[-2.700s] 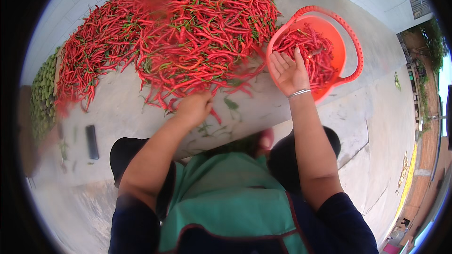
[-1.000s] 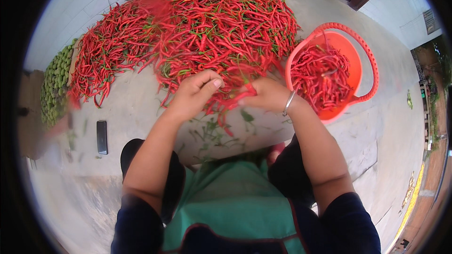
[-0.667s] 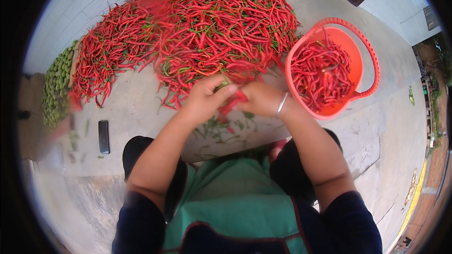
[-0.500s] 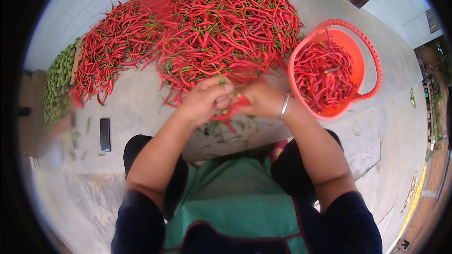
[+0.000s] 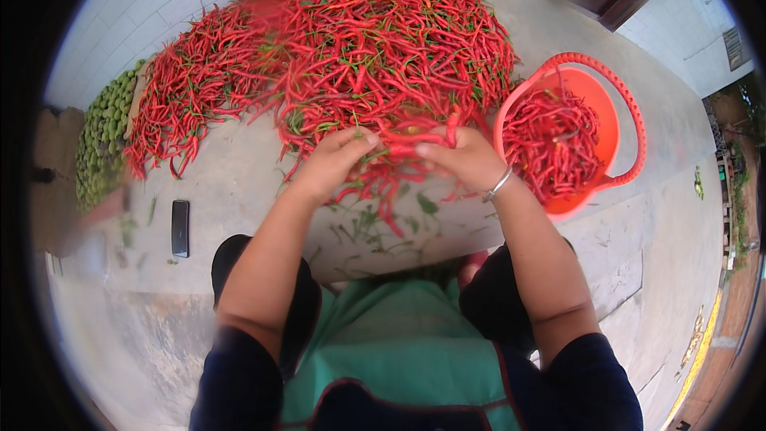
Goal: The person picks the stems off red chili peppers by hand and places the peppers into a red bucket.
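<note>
Left of bucket (image 5: 605, 120): right hand (image 5: 467, 158), nearer it, grips red peppers (image 5: 411, 144), long axis crosswise toward left hand (image 5: 331, 166); left fingers' grip unclear.

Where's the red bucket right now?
In the head view, the red bucket is on the person's right, beside the right end of the big chili pile and just right of the right hand.

Bright, diffuse daylight fills a view with smeary patches and fisheye-bent edges.
</note>
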`<state>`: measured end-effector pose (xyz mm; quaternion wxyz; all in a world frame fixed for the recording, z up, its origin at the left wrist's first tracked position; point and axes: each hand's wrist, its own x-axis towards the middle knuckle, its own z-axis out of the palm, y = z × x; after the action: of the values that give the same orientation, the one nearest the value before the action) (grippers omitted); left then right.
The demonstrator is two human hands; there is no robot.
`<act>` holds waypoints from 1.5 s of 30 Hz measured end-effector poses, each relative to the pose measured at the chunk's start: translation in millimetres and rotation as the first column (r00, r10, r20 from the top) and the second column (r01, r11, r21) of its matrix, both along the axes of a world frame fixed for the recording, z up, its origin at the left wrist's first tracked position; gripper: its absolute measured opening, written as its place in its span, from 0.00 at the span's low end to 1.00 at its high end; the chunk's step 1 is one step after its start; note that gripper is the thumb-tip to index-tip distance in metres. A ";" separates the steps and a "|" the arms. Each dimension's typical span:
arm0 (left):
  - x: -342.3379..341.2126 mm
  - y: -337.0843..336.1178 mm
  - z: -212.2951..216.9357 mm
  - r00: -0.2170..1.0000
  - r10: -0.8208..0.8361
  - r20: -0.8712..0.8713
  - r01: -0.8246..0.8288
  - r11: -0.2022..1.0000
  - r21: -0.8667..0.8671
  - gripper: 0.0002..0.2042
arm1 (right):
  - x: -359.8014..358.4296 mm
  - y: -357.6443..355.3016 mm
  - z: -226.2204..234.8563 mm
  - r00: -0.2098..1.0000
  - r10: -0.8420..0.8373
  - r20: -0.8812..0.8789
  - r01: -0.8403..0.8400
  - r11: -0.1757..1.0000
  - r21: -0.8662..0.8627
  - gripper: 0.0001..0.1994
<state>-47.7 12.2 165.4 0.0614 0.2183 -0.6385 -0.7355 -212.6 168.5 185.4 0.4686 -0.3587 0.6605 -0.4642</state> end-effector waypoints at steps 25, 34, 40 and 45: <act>-19.0 48.1 -8.3 0.996 0.078 -0.032 -0.085 0.942 -0.325 0.09 | 34.6 -18.5 -32.3 0.658 -0.317 0.683 0.523 0.845 -0.112 0.11; -22.0 57.0 -27.1 0.971 0.183 -0.153 -0.238 0.745 -0.623 0.11 | 51.8 -21.4 -43.4 0.658 -0.382 0.649 0.616 0.769 -0.172 0.13; -32.3 61.9 -36.2 0.972 0.232 -0.026 -0.233 0.961 -0.147 0.08 | 61.3 -23.4 -42.7 0.816 -0.497 0.296 0.578 0.702 -0.416 0.12; -23.0 49.7 -11.6 0.986 0.068 0.149 -0.100 0.971 0.219 0.04 | 8.8 -3.2 -15.8 0.811 -0.505 0.295 0.584 0.732 -0.352 0.10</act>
<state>-70.7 61.9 153.8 0.0220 0.3021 -0.5437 -0.7828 -203.7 165.4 169.6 0.2786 -0.1987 0.5739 -0.7440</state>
